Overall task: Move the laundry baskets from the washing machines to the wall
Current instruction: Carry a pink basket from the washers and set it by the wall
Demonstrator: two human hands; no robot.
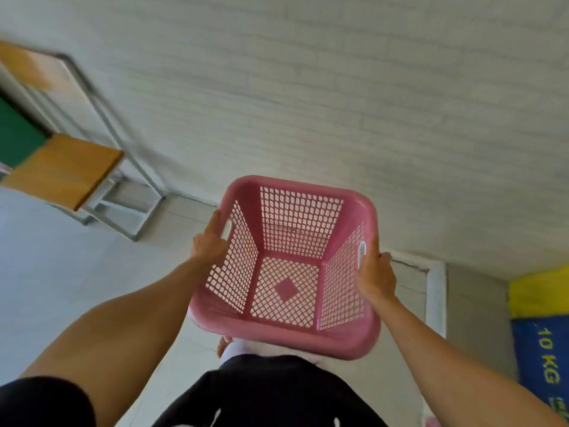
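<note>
An empty pink laundry basket (295, 331) with lattice walls hangs in front of me above the floor, close to the white brick wall (308, 103). My left hand (209, 241) grips the handle slot in its left rim. On the opposite rim, my right hand (374, 272) holds the other handle slot. The basket tilts slightly toward me, and its far rim reaches nearly to the foot of the wall.
A chair (67, 171) with a wooden seat and a grey metal frame stands at the left against the wall. A blue and yellow machine front (542, 334) marked "10 KG" is at the right edge. Pale floor (61, 257) lies to the left.
</note>
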